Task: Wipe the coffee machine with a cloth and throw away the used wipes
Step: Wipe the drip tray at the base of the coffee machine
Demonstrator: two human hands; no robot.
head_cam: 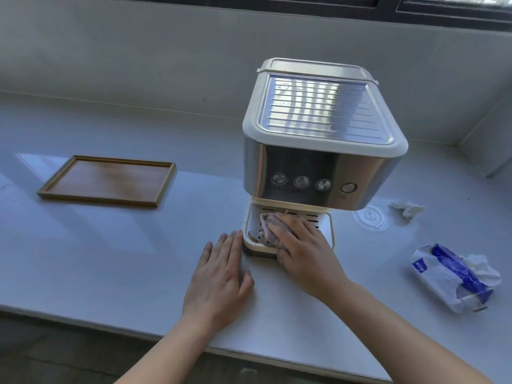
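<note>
While your left hand [221,275] lies flat, fingers spread, your right hand [302,250] presses the cloth [267,231] on the drip tray [328,228].

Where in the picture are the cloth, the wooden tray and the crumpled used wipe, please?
cloth [266,220]: head view, bunched part left of the fingers.
wooden tray [108,180]: head view, bare brown floor.
crumpled used wipe [407,209]: head view, middle of the wad.
</note>
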